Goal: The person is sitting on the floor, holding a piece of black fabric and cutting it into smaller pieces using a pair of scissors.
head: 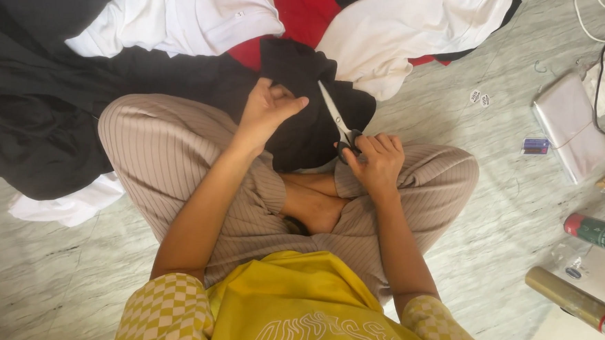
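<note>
Meanwhile, left hand (266, 110) pinched on black cloth (307, 132), right hand (374, 161) clenched around scissors (336, 118), wrists bent.

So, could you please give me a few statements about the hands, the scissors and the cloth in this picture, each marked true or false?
1. The right hand holds the scissors by the handles. True.
2. The left hand lies flat on the floor. False: it grips the black cloth.
3. The scissor blades point away from the person, along the black cloth. True.
4. The cloth being held is red. False: it is black; the red cloth lies further off in the pile.
5. The person sits cross-legged on a marble floor. True.
6. A gold tube lies on the person's lap. False: it lies on the floor by the right side.
</note>
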